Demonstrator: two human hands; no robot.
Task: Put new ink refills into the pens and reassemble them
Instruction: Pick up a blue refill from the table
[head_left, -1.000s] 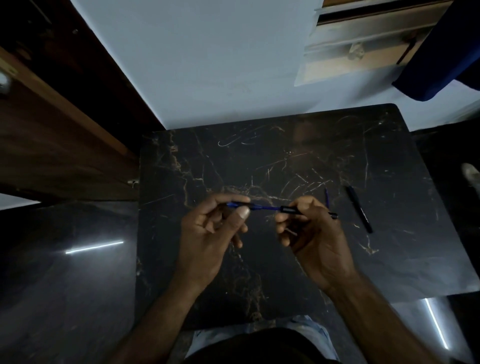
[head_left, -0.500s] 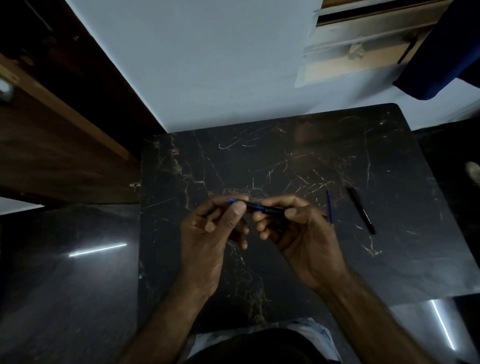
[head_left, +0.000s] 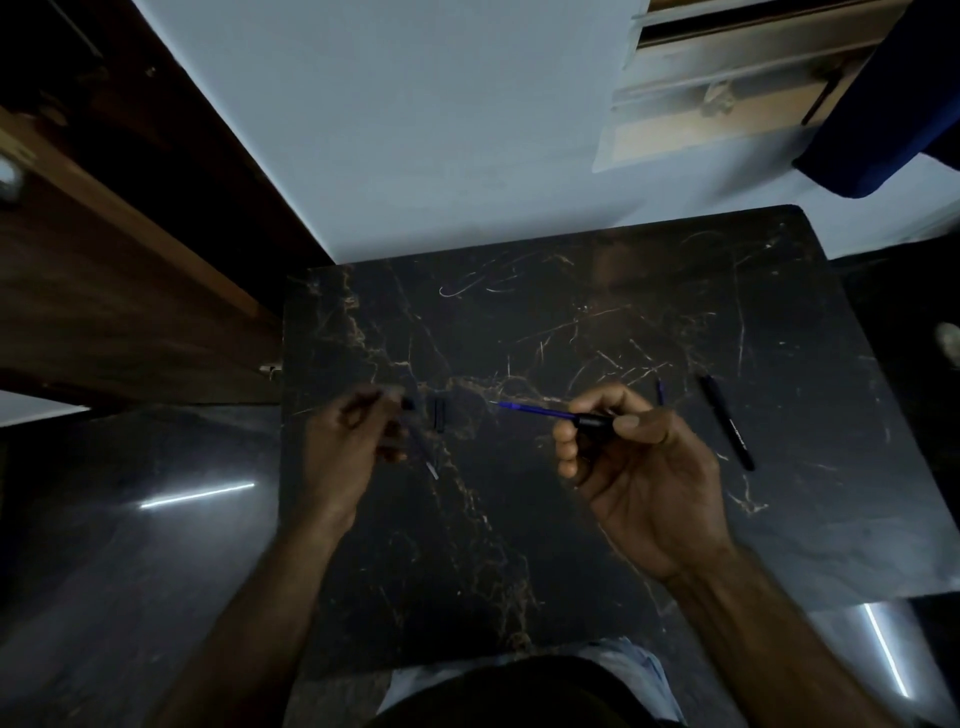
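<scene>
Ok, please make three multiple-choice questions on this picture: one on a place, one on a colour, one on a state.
1. Where on the table does the whole black pen lie?
A) left of both hands
B) right of the right hand
C) between the hands

2. What colour is the refill sticking out of the right hand?
A) red
B) green
C) blue

3. The right hand is:
A) flat on the table
B) pinching a black pen part
C) empty

Answers:
1 B, it lies past that hand's outer side.
2 C, the thin rod is blue.
3 B, fingers curl round the part.
</scene>
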